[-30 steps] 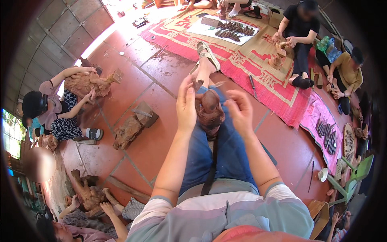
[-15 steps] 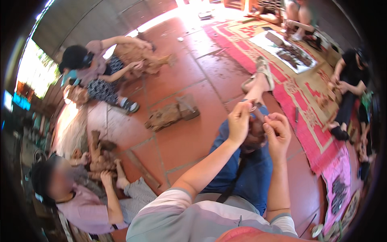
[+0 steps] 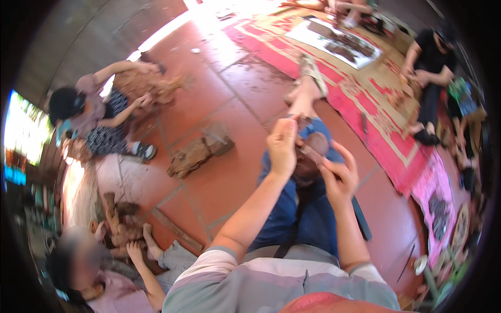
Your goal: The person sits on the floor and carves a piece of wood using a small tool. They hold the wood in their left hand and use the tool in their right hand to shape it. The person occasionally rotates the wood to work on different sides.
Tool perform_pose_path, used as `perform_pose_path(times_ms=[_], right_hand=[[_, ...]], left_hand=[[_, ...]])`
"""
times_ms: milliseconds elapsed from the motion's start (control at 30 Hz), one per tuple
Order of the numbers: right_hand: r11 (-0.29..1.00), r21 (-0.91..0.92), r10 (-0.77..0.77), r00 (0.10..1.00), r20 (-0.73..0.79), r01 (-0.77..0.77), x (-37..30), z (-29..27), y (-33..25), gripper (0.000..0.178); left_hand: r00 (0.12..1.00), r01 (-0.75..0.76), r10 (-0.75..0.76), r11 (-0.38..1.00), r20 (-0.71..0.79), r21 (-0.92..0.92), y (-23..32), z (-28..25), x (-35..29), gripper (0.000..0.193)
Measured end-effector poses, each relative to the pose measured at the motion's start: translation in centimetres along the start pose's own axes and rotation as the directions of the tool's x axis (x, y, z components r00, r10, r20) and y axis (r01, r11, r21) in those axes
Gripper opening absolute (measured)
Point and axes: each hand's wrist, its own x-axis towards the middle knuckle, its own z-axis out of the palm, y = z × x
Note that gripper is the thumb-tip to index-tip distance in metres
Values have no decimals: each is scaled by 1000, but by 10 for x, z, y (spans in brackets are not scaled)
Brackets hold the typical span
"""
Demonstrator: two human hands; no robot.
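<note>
1. From where I stand, both forearms reach forward over the seated person's blue-trousered lap (image 3: 271, 221), elbows bent.
2. The dark brown carved figure (image 3: 316, 142) sits on the legs between the two hands, its rounded top showing.
3. The left hand (image 3: 283, 146) is upright at the figure's left side, fingers bunched; what they grasp, I can't tell.
4. The right hand (image 3: 342, 175) comes from the right, thumb and fingers pinching a thin brownish strip (image 3: 311, 154) slanting across the figure, forefinger raised.
5. Half a second ago the hands were closer together, covering more of the rounded top; a second ago the right hand was a spread-fingered blur beside it.
</note>
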Motion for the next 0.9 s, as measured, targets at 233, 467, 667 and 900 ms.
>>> perform_pose_path(times_ms=[233,467,667,900], right_hand=[[986,105,122,991,47,-127,32,13,-6,11],[863,319,423,905,-36,-391,-26,-35,18,9],[944,241,220,974,46,-225,40,10,3,8],[812,379,475,880,14,-444,-17,-34,44,3]], left_hand=[[998,45,-42,997,45,-61,-3,-4,1,33],[995,73,-61,987,80,-146,7,4,8,32],[996,44,-35,992,77,-114,3,-4,0,38],[995,89,-80,983,59,-160,6,4,4,37]])
